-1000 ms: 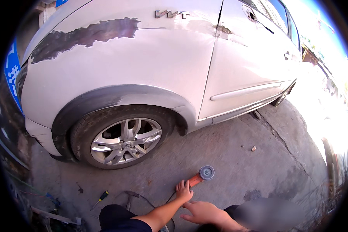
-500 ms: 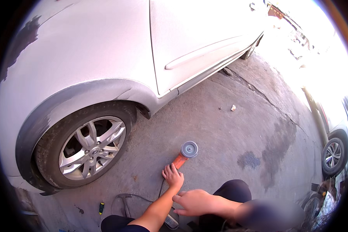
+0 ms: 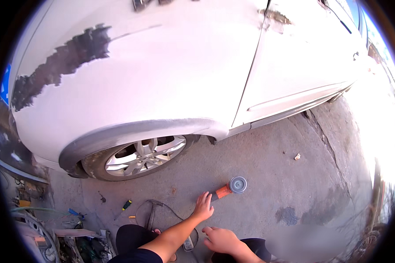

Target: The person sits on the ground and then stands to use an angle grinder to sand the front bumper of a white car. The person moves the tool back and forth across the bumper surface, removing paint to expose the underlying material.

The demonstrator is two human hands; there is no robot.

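Observation:
My left hand point(image 3: 203, 207) reaches forward to the dark rear end of an orange angle grinder point(image 3: 224, 191), its fingers bent round the handle end. The grinder's round grey disc point(image 3: 238, 185) faces up at the far end of the tool, low over the concrete or lying on it. My right hand point(image 3: 220, 240) is nearer to me, in front of my right knee, with fingers loosely bent and apart and nothing visible in them. Ahead stands a white car point(image 3: 175, 87) with a dark, bare-looking patch point(image 3: 66, 65) on its front fender; its wheel point(image 3: 145, 158) is left of the grinder.
A hammer point(image 3: 152, 215), a cable point(image 3: 173, 209) and a green-and-black screwdriver point(image 3: 127, 204) lie left of my left arm. A white power strip point(image 3: 188, 244) is between my knees. Scrap parts point(image 3: 81, 247) crowd the lower left. A crack point(image 3: 327, 142) crosses the concrete.
My view has tilted up and turned left, bringing the fender patch and lower-left scrap into sight. My left hand stays at the grinder's rear end; my right hand remains close to my knee.

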